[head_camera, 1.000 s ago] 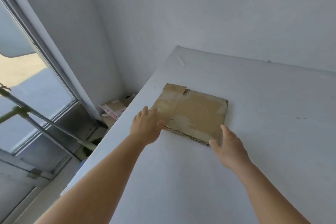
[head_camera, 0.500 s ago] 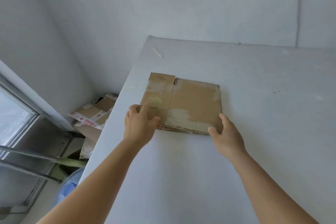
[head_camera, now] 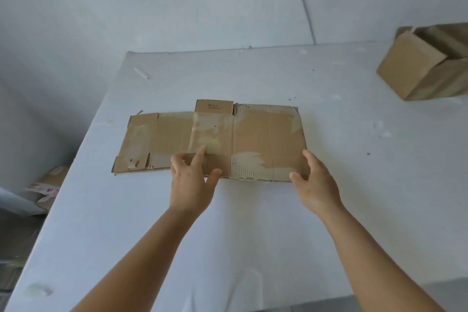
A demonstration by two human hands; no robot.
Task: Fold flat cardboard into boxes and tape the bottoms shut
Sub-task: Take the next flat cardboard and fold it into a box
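Left hand (head_camera: 192,180) pinches the flat cardboard (head_camera: 255,139) at its near edge; right hand (head_camera: 316,182) grips the near right corner, fingers curled, on the table (head_camera: 228,235)

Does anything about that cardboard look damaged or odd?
Yes. The flat cardboard looks reused: pale patches of old tape residue mark its face, and the near edge is torn, baring the corrugation. A small stray strip lies near the table's far left corner.

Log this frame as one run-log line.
stage: pre-fold | flat cardboard: lying on table | left hand: pinching near edge | right hand: gripping near-right corner | assembled box: far right
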